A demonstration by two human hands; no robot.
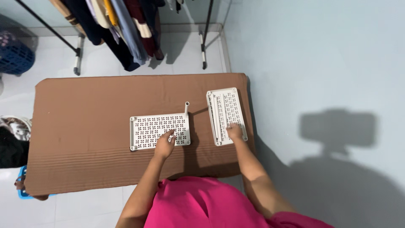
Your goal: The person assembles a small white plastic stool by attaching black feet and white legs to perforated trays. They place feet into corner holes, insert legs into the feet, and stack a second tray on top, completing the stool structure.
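Observation:
A white perforated plastic panel (152,128) lies flat on the brown padded table (84,126), with one short white tube (186,108) standing upright at its far right corner. My left hand (164,144) rests on the panel's near right part, fingers spread. To the right, a stack of similar white panels (225,110) with several white tubes lying on top sits near the table's right edge. My right hand (235,132) presses on the near end of that stack, fingers curled over the tubes.
A clothes rack (126,29) with hanging garments stands behind the table. A blue laundry basket (14,55) is at the far left. A pale wall (320,63) runs along the right side. Dark cloth (12,145) and a blue item lie left of the table.

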